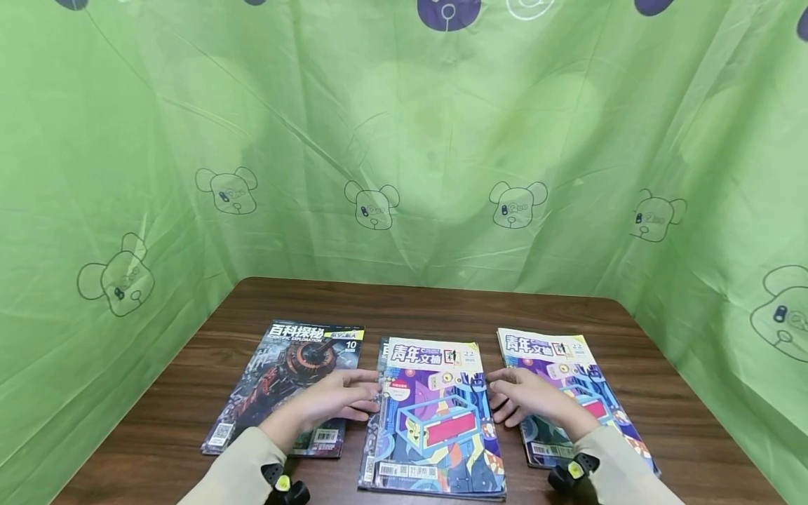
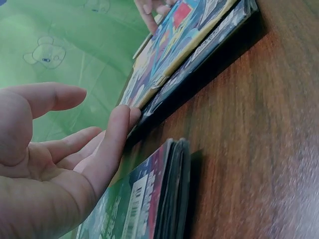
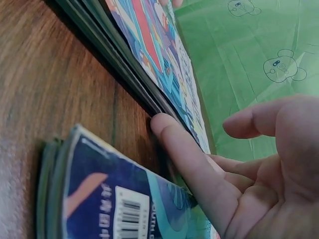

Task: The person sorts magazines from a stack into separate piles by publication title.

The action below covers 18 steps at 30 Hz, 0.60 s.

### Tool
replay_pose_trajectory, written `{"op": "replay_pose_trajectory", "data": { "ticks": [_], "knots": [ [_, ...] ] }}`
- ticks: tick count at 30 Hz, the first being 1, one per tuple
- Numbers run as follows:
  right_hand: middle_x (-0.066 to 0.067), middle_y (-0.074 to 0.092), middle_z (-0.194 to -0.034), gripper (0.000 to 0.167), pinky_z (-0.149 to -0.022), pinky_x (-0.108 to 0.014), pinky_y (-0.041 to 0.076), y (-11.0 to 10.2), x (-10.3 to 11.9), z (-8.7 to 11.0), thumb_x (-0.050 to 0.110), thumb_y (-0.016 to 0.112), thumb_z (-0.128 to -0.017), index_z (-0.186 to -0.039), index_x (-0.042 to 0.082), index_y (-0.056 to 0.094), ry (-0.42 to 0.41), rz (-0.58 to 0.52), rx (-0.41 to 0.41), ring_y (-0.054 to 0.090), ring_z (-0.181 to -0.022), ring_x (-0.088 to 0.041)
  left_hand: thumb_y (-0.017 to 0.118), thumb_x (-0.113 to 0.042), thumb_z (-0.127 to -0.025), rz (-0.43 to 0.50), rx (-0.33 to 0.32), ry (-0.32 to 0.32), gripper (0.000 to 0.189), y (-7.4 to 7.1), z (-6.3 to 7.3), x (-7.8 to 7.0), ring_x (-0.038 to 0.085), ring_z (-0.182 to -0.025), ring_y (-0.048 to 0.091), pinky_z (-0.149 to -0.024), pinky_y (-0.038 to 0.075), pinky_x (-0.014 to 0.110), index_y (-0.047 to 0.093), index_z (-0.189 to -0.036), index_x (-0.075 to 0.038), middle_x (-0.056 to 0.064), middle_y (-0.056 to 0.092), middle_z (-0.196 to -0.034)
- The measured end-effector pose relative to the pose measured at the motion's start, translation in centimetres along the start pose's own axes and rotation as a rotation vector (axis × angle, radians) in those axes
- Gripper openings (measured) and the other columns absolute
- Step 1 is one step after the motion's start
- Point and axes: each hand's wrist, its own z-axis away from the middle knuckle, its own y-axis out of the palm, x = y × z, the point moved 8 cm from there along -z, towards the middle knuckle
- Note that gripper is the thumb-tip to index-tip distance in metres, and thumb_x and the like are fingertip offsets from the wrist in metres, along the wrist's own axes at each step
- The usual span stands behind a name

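Three piles of magazines lie side by side on a brown wooden table. The middle pile has a bright blue and purple cover. My left hand reaches across the dark left magazine, straight fingertips touching the middle pile's left edge. My right hand lies over the right pile, its fingertips against the middle pile's right edge. Both hands are flat and grip nothing.
A green cloth printed with bear outlines hangs close behind and along both sides of the table. Bare wood shows behind the magazines and at the front corners.
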Motion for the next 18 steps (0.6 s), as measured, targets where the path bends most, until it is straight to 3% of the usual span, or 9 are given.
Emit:
{"op": "replay_pose_trajectory", "data": {
  "ticks": [18],
  "knots": [
    [-0.017, 0.066, -0.091, 0.057, -0.066, -0.043, 0.063, -0.05, -0.67, -0.28, 0.017, 0.049, -0.103, -0.142, -0.021, 0.034, 0.016, -0.041, 0.007, 0.070, -0.077, -0.030, 0.067, -0.002, -0.090, 0.042, -0.101, 0.000, 0.069, 0.38, -0.41, 0.06, 0.033, -0.105, 0.067, -0.094, 0.055, 0.038, 0.031, -0.146, 0.019, 0.031, 0.053, -0.136]
  ]
}}
